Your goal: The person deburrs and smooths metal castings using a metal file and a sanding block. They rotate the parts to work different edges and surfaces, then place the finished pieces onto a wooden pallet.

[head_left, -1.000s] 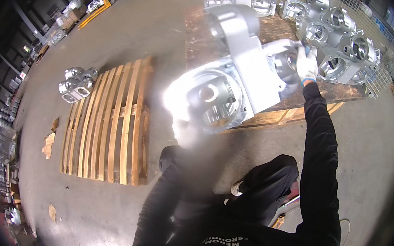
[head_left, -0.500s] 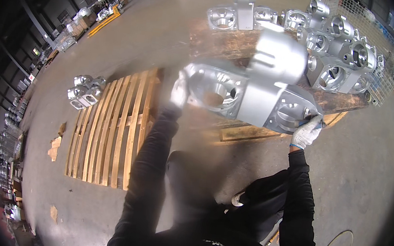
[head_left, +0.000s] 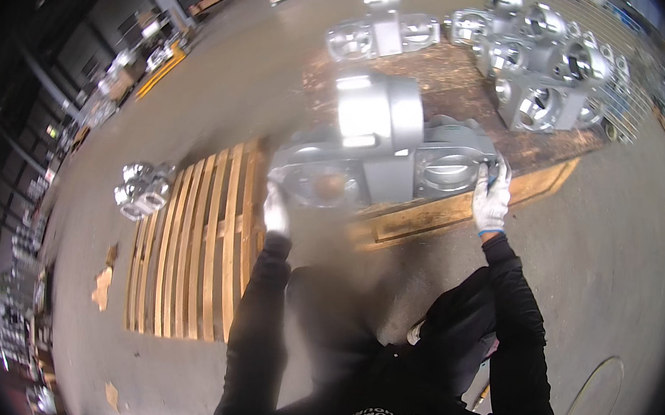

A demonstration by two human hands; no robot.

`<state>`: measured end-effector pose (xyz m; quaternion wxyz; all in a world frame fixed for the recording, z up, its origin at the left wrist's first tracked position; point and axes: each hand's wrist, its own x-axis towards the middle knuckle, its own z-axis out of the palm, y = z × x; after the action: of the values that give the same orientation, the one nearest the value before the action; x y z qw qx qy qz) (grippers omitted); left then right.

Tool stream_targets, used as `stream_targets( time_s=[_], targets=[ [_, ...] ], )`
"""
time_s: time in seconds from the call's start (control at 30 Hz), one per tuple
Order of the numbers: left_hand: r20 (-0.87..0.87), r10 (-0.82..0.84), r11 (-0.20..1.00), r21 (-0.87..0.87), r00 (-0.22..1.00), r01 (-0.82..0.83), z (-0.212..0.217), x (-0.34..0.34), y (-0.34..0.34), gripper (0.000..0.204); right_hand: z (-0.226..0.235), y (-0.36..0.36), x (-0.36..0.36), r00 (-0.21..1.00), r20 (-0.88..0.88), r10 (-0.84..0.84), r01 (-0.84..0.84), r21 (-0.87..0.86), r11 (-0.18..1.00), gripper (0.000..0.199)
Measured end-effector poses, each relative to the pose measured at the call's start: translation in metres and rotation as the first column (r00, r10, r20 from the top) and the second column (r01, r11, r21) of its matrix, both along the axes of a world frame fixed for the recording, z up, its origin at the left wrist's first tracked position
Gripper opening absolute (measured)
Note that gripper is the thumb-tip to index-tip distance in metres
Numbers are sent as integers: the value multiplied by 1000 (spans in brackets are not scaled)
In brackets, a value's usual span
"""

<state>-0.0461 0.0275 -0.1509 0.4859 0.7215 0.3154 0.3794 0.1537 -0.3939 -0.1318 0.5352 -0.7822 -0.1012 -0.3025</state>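
Observation:
A large silver metal casting (head_left: pixel 391 177), with a thick cylinder on top and a round-holed flange at either side, is between my hands at the front edge of the dark wooden top (head_left: pixel 450 90). My left hand (head_left: pixel 276 208), in a white glove and blurred, grips the casting's left end. At the opposite end my right hand (head_left: pixel 492 202), gloved too, is closed round the flange's edge. Something small and dark shows by its fingers, too unclear to name. Whether the casting's underside touches the wood cannot be made out.
Several similar castings (head_left: pixel 538 99) crowd the top's right side, and another (head_left: pixel 385 31) stands at its far edge. A slatted wooden pallet (head_left: pixel 190 249) lies on the floor to the left, beside more castings (head_left: pixel 144 189). A thin hose (head_left: pixel 593 389) curls at lower right.
Both hands have brought the casting left and lower over the wooden top's front edge, turning it so its cylinder points more upright. The whole view has shifted a little.

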Motion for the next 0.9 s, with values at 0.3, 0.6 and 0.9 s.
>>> stream_targets(
  time_s=[0.3,0.6,0.9],
  targets=[
    [423,-79,877,460,903,-138,154,12,-103,42,-47,-7,-60,905,-417,83,-238,-333,913,42],
    [-164,-208,495,832,964,249,266,100,-170,32,-61,16,-45,873,-475,-113,-145,-473,869,51],
    [-65,-251,542,817,966,195,249,109,-168,32,-71,61,-61,941,-314,-130,7,-365,931,37]
  ],
)
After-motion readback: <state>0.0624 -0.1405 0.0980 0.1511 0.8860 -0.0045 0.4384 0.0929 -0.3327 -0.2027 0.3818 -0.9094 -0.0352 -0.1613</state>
